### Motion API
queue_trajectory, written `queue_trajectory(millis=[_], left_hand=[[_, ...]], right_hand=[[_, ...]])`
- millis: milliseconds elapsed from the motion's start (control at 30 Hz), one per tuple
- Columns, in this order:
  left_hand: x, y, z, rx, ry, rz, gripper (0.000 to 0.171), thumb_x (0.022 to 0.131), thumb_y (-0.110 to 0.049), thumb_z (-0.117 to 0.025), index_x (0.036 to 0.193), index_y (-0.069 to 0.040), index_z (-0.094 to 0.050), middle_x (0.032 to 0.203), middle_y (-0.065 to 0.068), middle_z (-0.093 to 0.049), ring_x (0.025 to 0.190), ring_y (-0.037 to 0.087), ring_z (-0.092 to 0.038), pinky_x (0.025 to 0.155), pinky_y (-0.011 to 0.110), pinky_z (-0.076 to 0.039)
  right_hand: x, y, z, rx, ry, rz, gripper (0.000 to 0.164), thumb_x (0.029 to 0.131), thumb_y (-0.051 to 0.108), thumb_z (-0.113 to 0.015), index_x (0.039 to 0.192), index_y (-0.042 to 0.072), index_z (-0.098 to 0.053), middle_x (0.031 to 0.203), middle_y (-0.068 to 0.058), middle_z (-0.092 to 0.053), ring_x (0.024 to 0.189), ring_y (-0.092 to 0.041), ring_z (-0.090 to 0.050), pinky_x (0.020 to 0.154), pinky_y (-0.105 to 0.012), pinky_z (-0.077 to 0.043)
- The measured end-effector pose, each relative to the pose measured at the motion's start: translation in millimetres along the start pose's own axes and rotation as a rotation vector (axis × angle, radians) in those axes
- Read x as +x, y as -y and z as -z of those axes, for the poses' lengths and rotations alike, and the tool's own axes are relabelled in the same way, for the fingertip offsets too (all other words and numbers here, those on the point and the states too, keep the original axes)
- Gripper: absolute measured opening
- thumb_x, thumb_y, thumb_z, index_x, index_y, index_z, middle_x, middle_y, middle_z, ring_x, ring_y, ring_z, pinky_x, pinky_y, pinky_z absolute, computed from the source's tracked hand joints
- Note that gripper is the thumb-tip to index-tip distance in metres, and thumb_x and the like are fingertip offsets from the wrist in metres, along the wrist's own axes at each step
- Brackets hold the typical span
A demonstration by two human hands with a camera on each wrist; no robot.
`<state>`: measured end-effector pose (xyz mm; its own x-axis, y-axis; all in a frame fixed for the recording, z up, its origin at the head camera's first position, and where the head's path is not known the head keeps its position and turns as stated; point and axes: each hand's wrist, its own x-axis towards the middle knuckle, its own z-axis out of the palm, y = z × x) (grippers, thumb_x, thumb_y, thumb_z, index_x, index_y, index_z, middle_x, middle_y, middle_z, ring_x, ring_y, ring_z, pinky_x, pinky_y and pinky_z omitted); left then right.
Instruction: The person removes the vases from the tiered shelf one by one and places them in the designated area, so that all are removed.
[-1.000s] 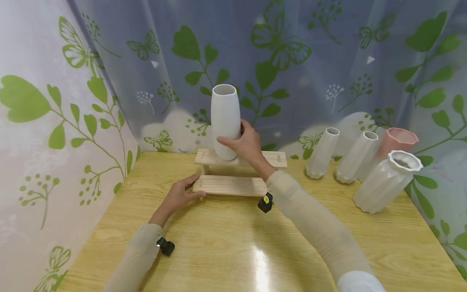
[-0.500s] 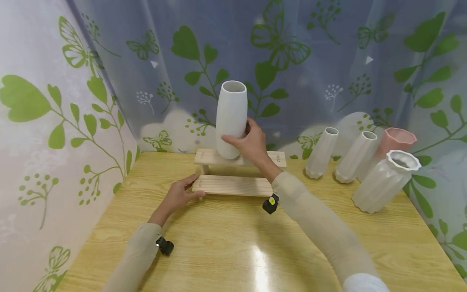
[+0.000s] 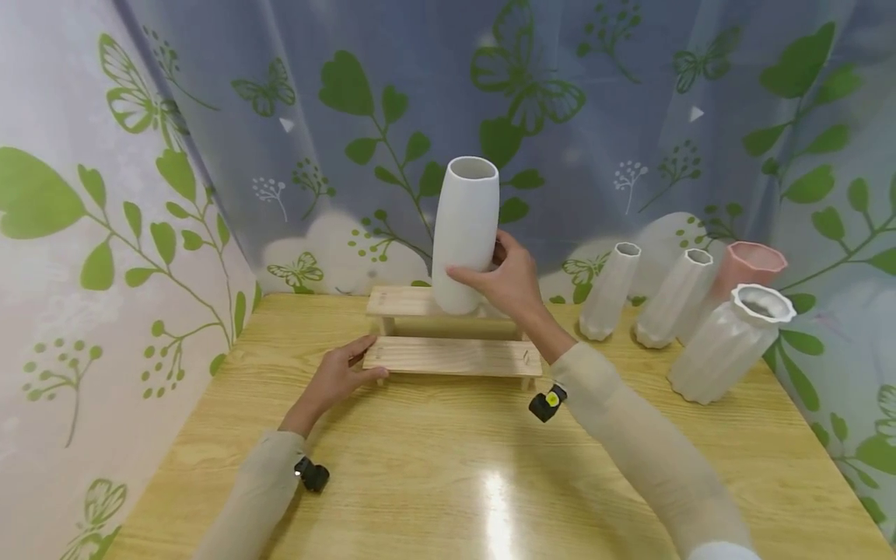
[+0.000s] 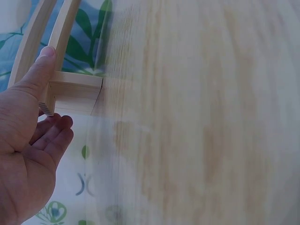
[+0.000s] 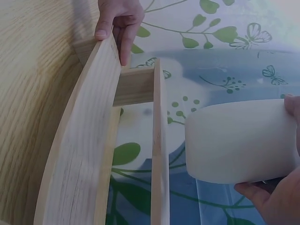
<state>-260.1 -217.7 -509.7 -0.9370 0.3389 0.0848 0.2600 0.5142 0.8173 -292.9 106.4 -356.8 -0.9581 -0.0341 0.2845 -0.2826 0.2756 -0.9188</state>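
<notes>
A tall white vase (image 3: pixel 465 233) is in my right hand (image 3: pixel 514 284), thumb on its near side and fingers round its right side. It stands nearly upright over the upper board of a two-step wooden stand (image 3: pixel 455 356). In the right wrist view a gap shows between the vase's base (image 5: pixel 197 143) and the upper board (image 5: pixel 160 150). My left hand (image 3: pixel 339 377) grips the left end of the lower board, thumb at the front and fingers behind. The left wrist view shows the left thumb and fingers (image 4: pixel 58 133) about that end.
To the right on the wooden table (image 3: pixel 420 467) stand two slim white vases (image 3: pixel 609 295) (image 3: pixel 672 303), a pink vase (image 3: pixel 752 268) and a wider white ribbed vase (image 3: pixel 728 350). A leaf-patterned curtain (image 3: pixel 560 179) hangs close behind the stand.
My right hand has carried the tall white vase to the right along the upper board. The left hand keeps its hold on the stand. The head view has shifted slightly.
</notes>
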Motion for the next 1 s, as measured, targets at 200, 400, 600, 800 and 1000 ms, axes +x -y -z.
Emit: queue_trajectory(millis=[200,400,600,800,1000], left_hand=[[-0.3,0.5,1.2,0.009,-0.003,0.005,0.084,0.09,-0.041,-0.078,0.157,-0.005,-0.04,0.162,0.016,-0.037,0.146,0.035,-0.041,0.116,0.044,-0.043],[1.1,0.7,1.4,0.006,-0.004,-0.016,0.082,0.091,-0.036,-0.078,0.156,-0.004,-0.041,0.161,0.018,-0.038,0.146,0.035,-0.04,0.116,0.044,-0.043],[0.7,1.0,1.1,0.019,-0.005,-0.012,0.081,0.091,-0.037,-0.078,0.156,-0.005,-0.041,0.161,0.017,-0.039,0.145,0.034,-0.042,0.116,0.043,-0.044],[0.6,-0.4,1.5,0.017,-0.001,-0.009,0.082,0.091,-0.035,-0.078,0.156,-0.003,-0.04,0.161,0.018,-0.038,0.145,0.035,-0.041,0.116,0.044,-0.043],[1.3,-1.2,1.0,0.018,0.003,-0.001,0.082,0.091,-0.035,-0.079,0.156,-0.003,-0.041,0.161,0.019,-0.038,0.145,0.036,-0.042,0.115,0.043,-0.044]], right_hand=[[-7.6,-0.3,18.1,-0.014,-0.012,0.014,0.084,0.075,0.035,-0.093,0.144,0.01,-0.054,0.135,-0.012,-0.065,0.121,-0.027,-0.064,0.099,-0.05,-0.058],[-14.2,-3.8,34.4,-0.017,-0.019,-0.004,0.086,0.075,0.037,-0.093,0.146,0.01,-0.053,0.136,-0.013,-0.065,0.121,-0.028,-0.065,0.1,-0.049,-0.058],[-22.7,-6.3,52.2,0.026,-0.009,0.001,0.085,0.077,0.03,-0.093,0.148,0.008,-0.05,0.138,-0.015,-0.063,0.123,-0.03,-0.063,0.101,-0.051,-0.057],[-35.4,-5.9,74.2,-0.002,-0.024,-0.015,0.086,0.077,0.035,-0.092,0.149,0.013,-0.05,0.138,-0.012,-0.062,0.125,-0.027,-0.062,0.102,-0.05,-0.057],[-48.8,-9.5,94.3,-0.04,-0.055,-0.013,0.082,0.078,0.033,-0.092,0.147,0.014,-0.052,0.138,-0.01,-0.063,0.124,-0.026,-0.062,0.1,-0.047,-0.058]])
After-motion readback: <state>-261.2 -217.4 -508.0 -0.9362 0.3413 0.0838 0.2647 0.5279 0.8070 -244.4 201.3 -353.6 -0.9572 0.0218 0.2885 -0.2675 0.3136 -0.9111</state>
